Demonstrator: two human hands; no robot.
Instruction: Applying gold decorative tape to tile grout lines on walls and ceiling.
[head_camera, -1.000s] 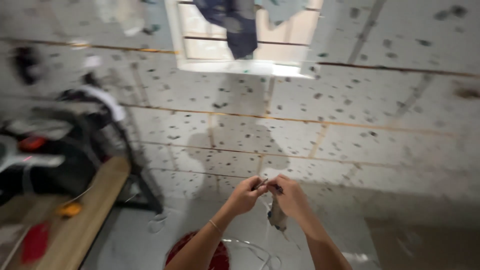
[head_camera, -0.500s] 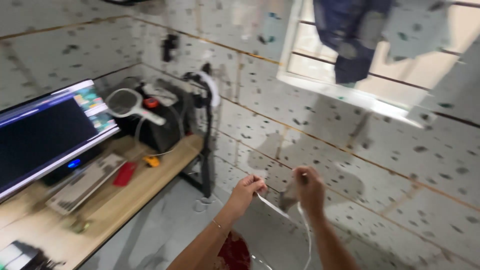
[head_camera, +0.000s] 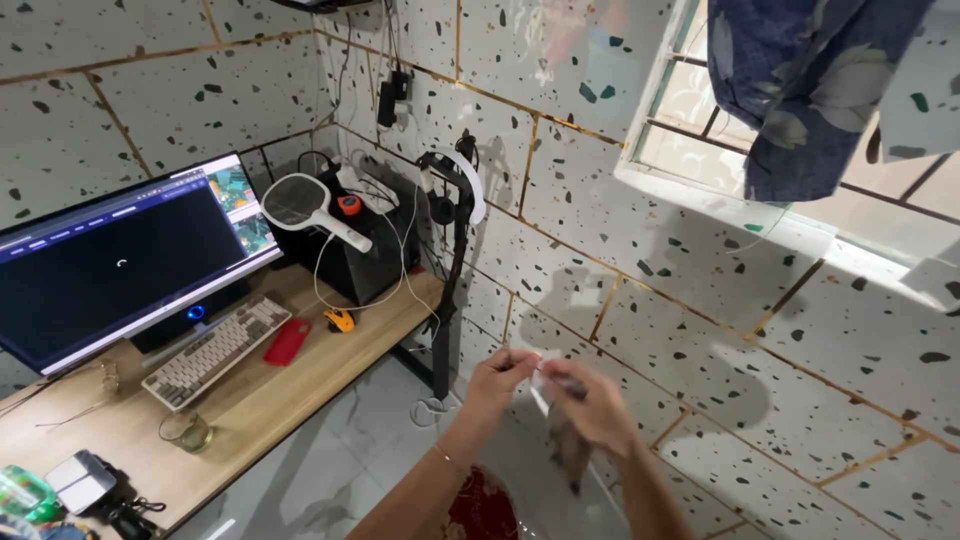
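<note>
**Two hands on a small hanging thing, out in front of the speckled wall**

Both hands are raised close together low in the middle of the view, with the terrazzo-tiled wall (head_camera: 620, 250) behind them. The left hand (head_camera: 505, 375) has its fingers pinched together on the top of a thin clear piece (head_camera: 545, 368); the right hand (head_camera: 590, 405), just beside it at 3 o'clock, is closed on the same spot, knuckles towards me. A limp grey-brown scrap (head_camera: 570, 450) hangs at 6 o'clock from the right hand; it is blurred, so whether it is cloth or a bag I cannot tell.

At 9 o'clock from the hands stands a wooden desk (head_camera: 250, 400) with a lit monitor (head_camera: 120, 260), a keyboard (head_camera: 215, 348), a red phone (head_camera: 287, 341) and a glass (head_camera: 186, 431). A racket-shaped swatter (head_camera: 300, 205) lies on a black box behind. At 1 o'clock, blue flowered cloth (head_camera: 800, 90) hangs before the window (head_camera: 700, 150).
</note>
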